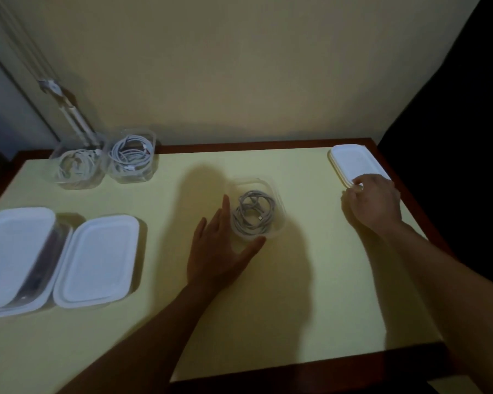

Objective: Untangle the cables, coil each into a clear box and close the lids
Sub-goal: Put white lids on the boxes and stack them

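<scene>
From the head view, the middle clear box (280, 207) stands open on the yellow bench (296, 294), and a grey cable (252, 213) lies coiled inside it.

The left hand (219, 248) lies flat against this box, fingers straight along its left wall and the thumb stretched along its near edge. It grips nothing.

Well to the right of the box and farther back, a white lid (353, 160) lies at the bench corner. The right hand (374, 201) is on the lid's near end, fingers curled over its edge and holding it.

Far to the left of the box and behind it, two more open boxes (79, 182) (133, 177) stand side by side, each with a white cable coiled inside.

Left of the box and nearer the person, two white-lidded boxes (17, 251) (97, 260) sit together. Something dark shows through the wall of the outer one.
</scene>
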The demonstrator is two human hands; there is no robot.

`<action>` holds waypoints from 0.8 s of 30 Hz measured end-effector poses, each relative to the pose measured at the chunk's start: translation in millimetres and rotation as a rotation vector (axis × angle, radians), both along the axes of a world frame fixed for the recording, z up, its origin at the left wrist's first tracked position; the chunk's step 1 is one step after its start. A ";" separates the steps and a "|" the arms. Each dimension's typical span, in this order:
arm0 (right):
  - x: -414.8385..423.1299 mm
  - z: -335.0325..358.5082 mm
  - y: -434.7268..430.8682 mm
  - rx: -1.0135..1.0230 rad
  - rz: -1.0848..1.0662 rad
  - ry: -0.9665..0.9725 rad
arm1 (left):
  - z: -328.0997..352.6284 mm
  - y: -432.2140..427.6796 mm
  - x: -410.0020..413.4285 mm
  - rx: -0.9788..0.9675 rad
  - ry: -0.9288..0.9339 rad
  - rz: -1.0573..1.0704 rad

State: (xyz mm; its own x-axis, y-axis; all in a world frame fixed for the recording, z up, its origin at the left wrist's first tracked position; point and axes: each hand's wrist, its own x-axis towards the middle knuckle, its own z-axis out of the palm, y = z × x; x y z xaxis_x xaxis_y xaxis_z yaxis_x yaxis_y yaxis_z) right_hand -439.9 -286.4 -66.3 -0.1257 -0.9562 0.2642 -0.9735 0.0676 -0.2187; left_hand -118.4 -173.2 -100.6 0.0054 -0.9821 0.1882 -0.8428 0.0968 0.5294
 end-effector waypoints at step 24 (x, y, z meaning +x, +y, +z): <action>-10.9 -7.1 -14.8 -0.082 0.173 0.400 | -0.6 -8.4 0.3 -0.011 -0.013 -0.010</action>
State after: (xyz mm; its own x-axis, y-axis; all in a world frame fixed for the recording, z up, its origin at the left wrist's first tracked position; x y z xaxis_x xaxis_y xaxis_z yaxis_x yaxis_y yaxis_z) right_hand -450.8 -301.2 -73.3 0.1619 -0.9280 0.3356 -0.9780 -0.1057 0.1797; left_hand -118.1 -181.6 -101.3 -0.0072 -0.9801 0.1986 -0.8486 0.1110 0.5172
